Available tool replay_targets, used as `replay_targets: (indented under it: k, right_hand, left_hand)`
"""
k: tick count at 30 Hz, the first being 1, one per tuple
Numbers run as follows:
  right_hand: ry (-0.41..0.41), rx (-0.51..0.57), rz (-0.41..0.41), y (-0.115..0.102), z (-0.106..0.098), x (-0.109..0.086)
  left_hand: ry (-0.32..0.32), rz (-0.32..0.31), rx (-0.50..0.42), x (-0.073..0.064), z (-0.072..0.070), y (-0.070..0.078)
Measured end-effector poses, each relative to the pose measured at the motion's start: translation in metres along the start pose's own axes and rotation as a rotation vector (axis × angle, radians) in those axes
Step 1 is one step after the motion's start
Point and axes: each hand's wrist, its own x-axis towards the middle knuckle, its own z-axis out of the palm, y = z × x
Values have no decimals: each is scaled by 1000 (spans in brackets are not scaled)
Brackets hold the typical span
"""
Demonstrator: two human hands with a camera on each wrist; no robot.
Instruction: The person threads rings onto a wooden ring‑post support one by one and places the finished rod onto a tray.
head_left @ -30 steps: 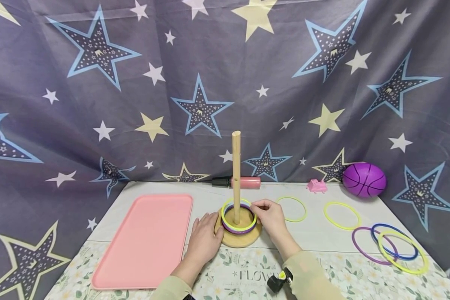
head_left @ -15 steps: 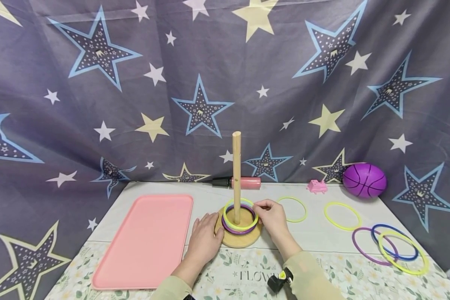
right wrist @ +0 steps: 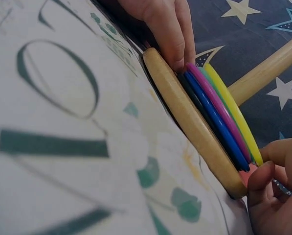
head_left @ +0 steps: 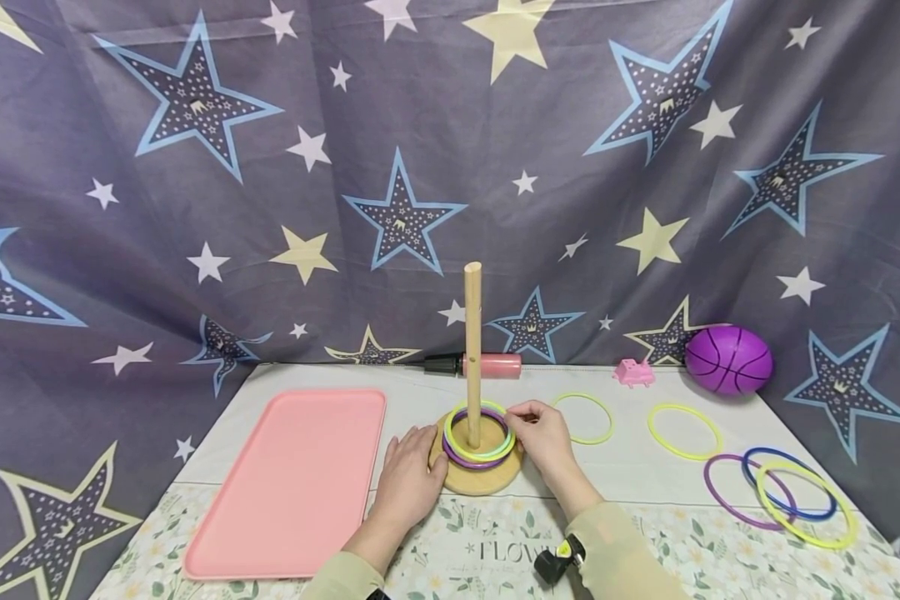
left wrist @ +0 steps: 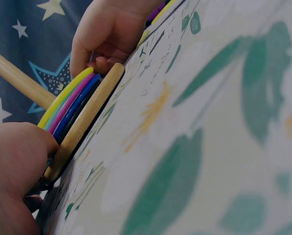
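A wooden ring-toss stand with a round base (head_left: pixel 476 482) and an upright peg (head_left: pixel 473 350) stands mid-table. Stacked plastic rings circle its peg: a yellow ring (right wrist: pixel 231 110) outermost, then green (right wrist: pixel 223 95), purple (right wrist: pixel 216 105) and blue (right wrist: pixel 209 110); a darker band lies against the base. My left hand (head_left: pixel 411 471) rests at the base's left edge, its fingers fairly straight and touching the stand. On the right side of the stack, my right hand (head_left: pixel 543 437) pinches the yellow ring between thumb and index finger. Whether the green ring is also pinched cannot be told.
A pink tray (head_left: pixel 292 483) lies left. A pump (head_left: pixel 491 365) lies behind the peg. To the right are several loose rings, including a near yellow ring (head_left: pixel 585 396) and a blue ring (head_left: pixel 795 450), a pink toy (head_left: pixel 633 372) and a purple ball (head_left: pixel 729 360).
The yellow ring shifted slightly right on the peg, then settled a little lower; the green ring beneath now shows on the right. Left hand still; right hand moved slightly.
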Motion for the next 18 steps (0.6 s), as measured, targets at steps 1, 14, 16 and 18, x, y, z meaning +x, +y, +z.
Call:
replay_targets:
  k: [1, 14, 16, 18]
  right_hand:
    - [-2, 1, -1, 0, 0, 0]
    - [-22, -60, -1, 0, -2, 0]
    - [-32, -75, 13, -2, -3, -1]
    - [-43, -82, 25, -3, -4, -1]
  left_hand:
    - [2, 2, -1, 0, 0, 0]
    - [3, 4, -5, -1, 0, 1]
    - [3, 4, -2, -1, 0, 1]
    - [2, 3, 0, 0, 0, 0]
